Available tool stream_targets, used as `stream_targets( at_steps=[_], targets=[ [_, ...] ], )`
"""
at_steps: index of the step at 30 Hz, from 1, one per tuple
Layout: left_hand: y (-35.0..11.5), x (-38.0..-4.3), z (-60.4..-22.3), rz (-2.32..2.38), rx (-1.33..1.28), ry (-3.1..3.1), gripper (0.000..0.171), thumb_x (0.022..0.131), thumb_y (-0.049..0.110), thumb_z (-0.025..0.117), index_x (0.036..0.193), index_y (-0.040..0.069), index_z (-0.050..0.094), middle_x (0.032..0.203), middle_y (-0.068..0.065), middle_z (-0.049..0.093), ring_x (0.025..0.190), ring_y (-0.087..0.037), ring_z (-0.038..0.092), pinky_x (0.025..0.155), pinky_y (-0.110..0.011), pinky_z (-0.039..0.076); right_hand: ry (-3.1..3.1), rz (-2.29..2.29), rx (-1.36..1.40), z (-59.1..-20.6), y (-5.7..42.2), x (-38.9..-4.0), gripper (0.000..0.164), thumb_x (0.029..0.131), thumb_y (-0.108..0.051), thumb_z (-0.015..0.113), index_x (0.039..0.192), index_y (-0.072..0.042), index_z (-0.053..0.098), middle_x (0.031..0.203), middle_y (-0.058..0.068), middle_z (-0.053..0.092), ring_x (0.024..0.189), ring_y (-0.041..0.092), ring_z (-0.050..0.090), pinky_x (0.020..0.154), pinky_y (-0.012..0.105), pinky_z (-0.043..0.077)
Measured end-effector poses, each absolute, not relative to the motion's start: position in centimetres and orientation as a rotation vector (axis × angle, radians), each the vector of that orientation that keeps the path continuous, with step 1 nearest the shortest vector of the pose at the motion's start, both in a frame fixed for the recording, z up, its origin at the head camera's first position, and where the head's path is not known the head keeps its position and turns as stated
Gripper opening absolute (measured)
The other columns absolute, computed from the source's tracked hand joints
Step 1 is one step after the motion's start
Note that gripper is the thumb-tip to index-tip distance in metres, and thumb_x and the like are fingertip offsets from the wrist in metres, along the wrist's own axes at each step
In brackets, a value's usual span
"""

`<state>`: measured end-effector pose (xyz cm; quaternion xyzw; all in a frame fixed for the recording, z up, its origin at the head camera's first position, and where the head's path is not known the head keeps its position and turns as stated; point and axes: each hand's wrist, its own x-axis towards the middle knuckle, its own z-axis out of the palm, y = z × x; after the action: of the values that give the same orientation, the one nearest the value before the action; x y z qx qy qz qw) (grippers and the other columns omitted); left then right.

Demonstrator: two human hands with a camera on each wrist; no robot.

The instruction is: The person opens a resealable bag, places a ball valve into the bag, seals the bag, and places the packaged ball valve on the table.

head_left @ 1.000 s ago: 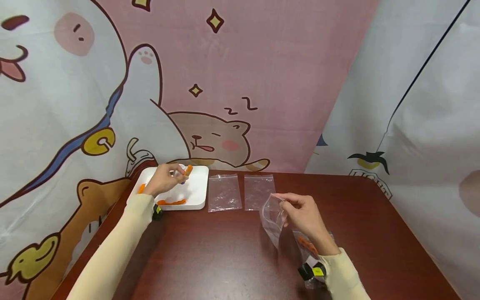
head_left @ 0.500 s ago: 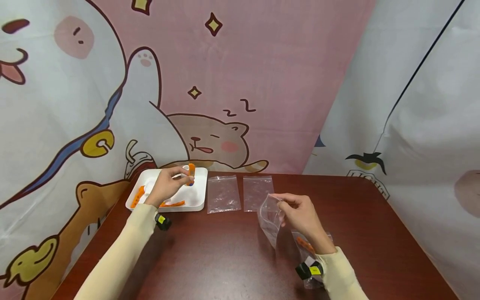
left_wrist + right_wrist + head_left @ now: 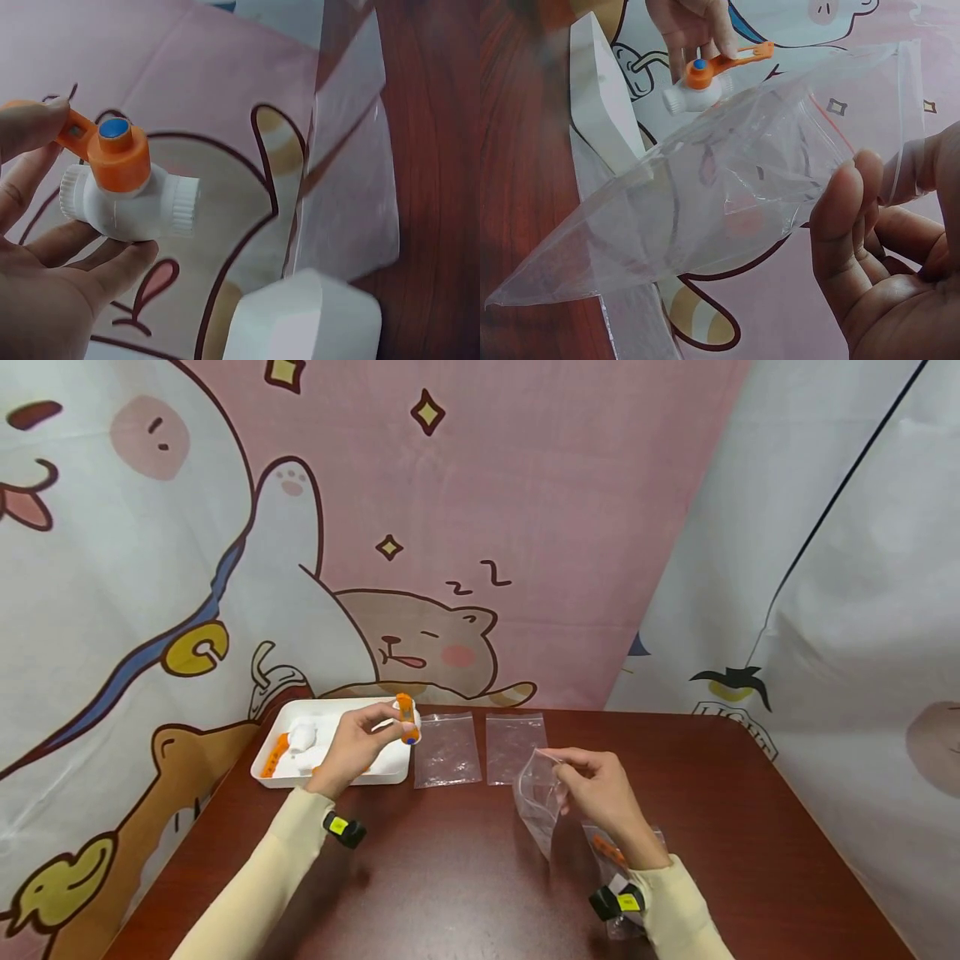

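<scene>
My left hand (image 3: 358, 745) pinches a white plastic ball valve (image 3: 131, 206) by its orange lever handle, thumb on top and fingers beneath the body. A blue cap tops the handle. The valve is raised above the right end of the white tray (image 3: 264, 777). My right hand (image 3: 609, 793) pinches the rim of a clear zip bag (image 3: 697, 210), its mouth parted. In the right wrist view the bag hangs between that hand and the valve, and nothing shows inside it.
More valves with orange handles, such as a white valve (image 3: 302, 737), lie in the tray. Two flat clear bags, a left bag (image 3: 447, 750) and a right bag (image 3: 516, 745), lie beside it. A filled bag (image 3: 611, 852) with an orange piece lies partly under my right forearm on the brown table (image 3: 435, 877).
My left hand has lifted the valve out of the tray and moved it to the right. The right hand and its bag have stayed nearly still.
</scene>
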<state>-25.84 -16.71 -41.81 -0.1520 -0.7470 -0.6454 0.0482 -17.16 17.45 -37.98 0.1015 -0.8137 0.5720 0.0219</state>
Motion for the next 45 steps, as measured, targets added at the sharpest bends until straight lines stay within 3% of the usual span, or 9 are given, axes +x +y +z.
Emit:
stream_targets(
  at_steps=[4, 11, 21, 26, 29, 32, 36, 45],
  targets=[
    [-15.6, -24.6, -40.9, -1.984, -0.503, -2.281, 0.026, 0.081, 0.022, 0.075, 0.094, 0.002, 0.066, 0.104, -0.007, 0.065, 0.103, -0.018, 0.059, 0.089, -0.027, 0.050, -2.531, 1.777, 0.304, -38.4, 17.5, -17.3, 0.031, 0.089, -0.001, 0.051, 0.112, -0.011, 0.068, 0.060, 0.016, 0.059, 0.056, 0.046, 0.055, 0.048, 0.039, 0.053],
    [-14.0, -23.5, -40.7, -2.040, -0.599, -2.197, 0.023, 0.081, 0.019, 0.075, 0.094, 0.003, 0.065, 0.101, -0.005, 0.065, 0.097, -0.017, 0.060, 0.085, -0.026, 0.051, -2.519, 1.765, 0.290, -40.8, 18.1, -18.5, 0.032, 0.089, -0.004, 0.053, 0.108, -0.024, 0.071, 0.056, 0.012, 0.059, 0.050, 0.037, 0.056, 0.046, 0.038, 0.052],
    [-11.7, -21.8, -39.4, -2.079, -0.689, -2.118, 0.015, 0.082, 0.014, 0.072, 0.091, 0.005, 0.064, 0.091, -0.004, 0.064, 0.087, -0.018, 0.059, 0.076, -0.024, 0.051, -2.520, 1.762, 0.283, -40.9, 18.0, -18.8, 0.031, 0.089, -0.007, 0.054, 0.107, -0.026, 0.071, 0.058, 0.012, 0.059, 0.049, 0.028, 0.056, 0.049, 0.041, 0.053],
    [-10.5, -20.4, -38.7, -2.179, -0.776, -2.029, 0.017, 0.083, 0.009, 0.070, 0.095, 0.000, 0.063, 0.109, -0.012, 0.066, 0.099, -0.021, 0.063, 0.079, -0.026, 0.053, -2.546, 1.770, 0.300, -40.8, 17.6, -18.8, 0.030, 0.090, -0.006, 0.054, 0.110, -0.022, 0.070, 0.058, 0.012, 0.059, 0.051, 0.031, 0.057, 0.051, 0.044, 0.053],
    [-9.8, -19.5, -38.1, -2.239, -0.852, -1.959, 0.016, 0.084, 0.006, 0.069, 0.096, -0.002, 0.062, 0.121, -0.022, 0.060, 0.112, -0.026, 0.060, 0.083, -0.030, 0.053, -2.558, 1.771, 0.306, -40.2, 17.2, -18.5, 0.029, 0.090, -0.004, 0.054, 0.111, -0.018, 0.069, 0.059, 0.013, 0.059, 0.050, 0.032, 0.057, 0.052, 0.045, 0.053],
    [-9.0, -18.8, -37.6, -2.291, -0.910, -1.911, 0.014, 0.084, 0.004, 0.068, 0.095, -0.002, 0.061, 0.130, -0.023, 0.054, 0.121, -0.029, 0.054, 0.084, -0.032, 0.053, -2.564, 1.760, 0.309, -39.1, 16.8, -17.8, 0.029, 0.089, -0.003, 0.054, 0.110, -0.014, 0.070, 0.059, 0.014, 0.059, 0.049, 0.030, 0.057, 0.051, 0.044, 0.054],
    [-8.1, -17.9, -37.0, -2.354, -0.948, -1.870, 0.014, 0.084, 0.004, 0.068, 0.093, -0.003, 0.059, 0.132, -0.017, 0.054, 0.122, -0.031, 0.052, 0.081, -0.030, 0.054, -2.571, 1.746, 0.325, -38.0, 16.4, -17.1, 0.028, 0.089, -0.002, 0.054, 0.111, -0.010, 0.069, 0.061, 0.014, 0.058, 0.049, 0.026, 0.057, 0.051, 0.042, 0.054],
    [-6.3, -17.0, -36.8, -2.366, -1.087, -1.805, 0.009, 0.085, -0.002, 0.065, 0.089, -0.004, 0.056, 0.133, -0.016, 0.054, 0.128, -0.033, 0.047, 0.091, -0.029, 0.050, -2.574, 1.792, 0.307, -38.7, 16.2, -17.4, 0.028, 0.089, -0.004, 0.054, 0.111, -0.013, 0.069, 0.070, 0.024, 0.060, 0.051, 0.030, 0.057, 0.052, 0.043, 0.054]
  ],
)
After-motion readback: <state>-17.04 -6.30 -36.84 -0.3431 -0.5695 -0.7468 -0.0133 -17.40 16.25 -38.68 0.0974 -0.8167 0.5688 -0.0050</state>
